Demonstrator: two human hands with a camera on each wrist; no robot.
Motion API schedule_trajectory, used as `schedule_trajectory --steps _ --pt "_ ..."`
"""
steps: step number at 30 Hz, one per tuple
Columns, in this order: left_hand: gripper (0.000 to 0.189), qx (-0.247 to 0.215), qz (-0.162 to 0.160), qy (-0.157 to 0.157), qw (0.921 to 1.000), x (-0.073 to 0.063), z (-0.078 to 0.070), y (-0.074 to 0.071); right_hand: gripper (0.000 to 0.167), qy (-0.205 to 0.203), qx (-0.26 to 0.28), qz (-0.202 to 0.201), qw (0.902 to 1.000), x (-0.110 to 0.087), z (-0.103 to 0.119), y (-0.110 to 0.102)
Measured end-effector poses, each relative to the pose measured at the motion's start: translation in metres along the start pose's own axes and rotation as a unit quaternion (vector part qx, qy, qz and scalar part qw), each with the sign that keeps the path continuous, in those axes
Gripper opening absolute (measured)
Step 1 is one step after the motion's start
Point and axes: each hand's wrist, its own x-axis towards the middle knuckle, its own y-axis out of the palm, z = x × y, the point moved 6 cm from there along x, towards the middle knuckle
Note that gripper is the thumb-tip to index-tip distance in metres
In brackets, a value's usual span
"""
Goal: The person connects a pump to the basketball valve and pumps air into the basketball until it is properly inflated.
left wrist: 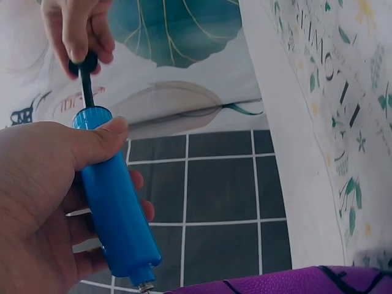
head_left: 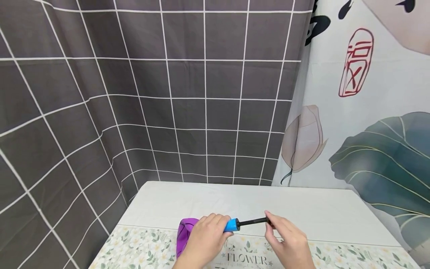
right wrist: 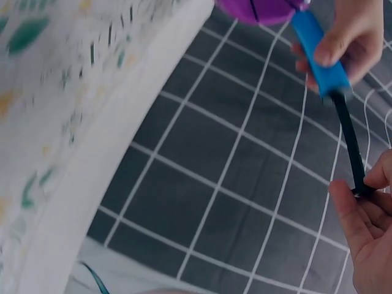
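Note:
My left hand [head_left: 206, 237] grips the blue barrel of a hand pump [left wrist: 119, 202], its thumb lying along the top near the collar. The black plunger rod [head_left: 252, 221] is drawn out of the barrel toward the right. At its end, my right hand [head_left: 289, 243] pinches the small black handle [left wrist: 84, 64] between thumb and fingers. A metal needle fitting [left wrist: 145, 286] shows at the pump's other end, close to a limp-looking purple ball [head_left: 184, 235] with black lines. How far the needle enters the ball is hidden.
Below the hands is a white table [head_left: 235, 198] with a floral cloth [head_left: 141, 246] printed "FLOWER" along its near side. A dark curtain with a white grid [head_left: 188, 82] hangs behind and at left. A leaf-printed white curtain [head_left: 336, 74] hangs at right.

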Motion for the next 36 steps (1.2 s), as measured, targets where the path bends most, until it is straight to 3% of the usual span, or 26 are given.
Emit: schedule_trajectory --steps 7,14,19,27,36 --pt "0.032 -0.003 0.005 -0.015 0.9999 -0.001 0.008 -0.004 0.039 -0.004 -0.019 -0.027 0.9994 0.012 -0.009 -0.016" --pt "0.032 0.0 -0.01 -0.005 0.9999 0.0 0.005 -0.007 0.038 0.005 -0.022 -0.037 0.9991 0.012 -0.006 -0.011" --pt "0.032 0.009 -0.024 0.009 0.9996 0.002 -0.002 -0.006 0.041 0.024 -0.024 -0.009 0.9994 0.003 0.003 0.004" --pt "0.036 0.019 -0.018 0.032 0.9991 0.002 -0.015 0.002 0.045 0.015 0.014 0.05 0.9985 -0.018 0.022 0.03" --pt "0.034 -0.003 -0.004 0.024 0.9997 0.001 -0.012 0.004 0.042 0.001 0.032 0.054 0.9981 -0.014 0.016 0.019"
